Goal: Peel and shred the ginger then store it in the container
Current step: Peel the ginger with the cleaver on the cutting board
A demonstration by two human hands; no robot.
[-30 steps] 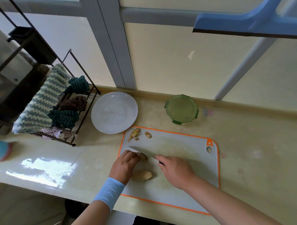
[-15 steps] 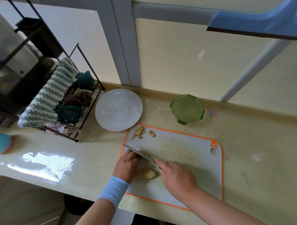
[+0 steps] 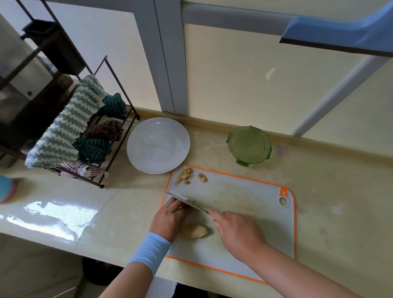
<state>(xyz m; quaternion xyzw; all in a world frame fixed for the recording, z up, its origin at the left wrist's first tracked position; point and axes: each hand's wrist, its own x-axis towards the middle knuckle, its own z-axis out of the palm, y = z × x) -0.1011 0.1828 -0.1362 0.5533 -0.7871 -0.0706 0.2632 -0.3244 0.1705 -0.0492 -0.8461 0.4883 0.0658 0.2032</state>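
Now, in the head view, the right hand (image 3: 237,232) grips the handle of a knife (image 3: 184,200) whose blade lies across the left part of the cutting board (image 3: 244,219) at the worktop's (image 3: 336,198) near edge. The left hand (image 3: 169,219) rests against the blade with its fingers bent, though I cannot tell whether it holds anything. A peeled ginger chunk (image 3: 196,231) lies on the board between the hands, ginger scraps (image 3: 185,175) sit at the board's far left corner, and the lidded green container (image 3: 249,145) and a white plate (image 3: 157,145) stand toward the far edge.
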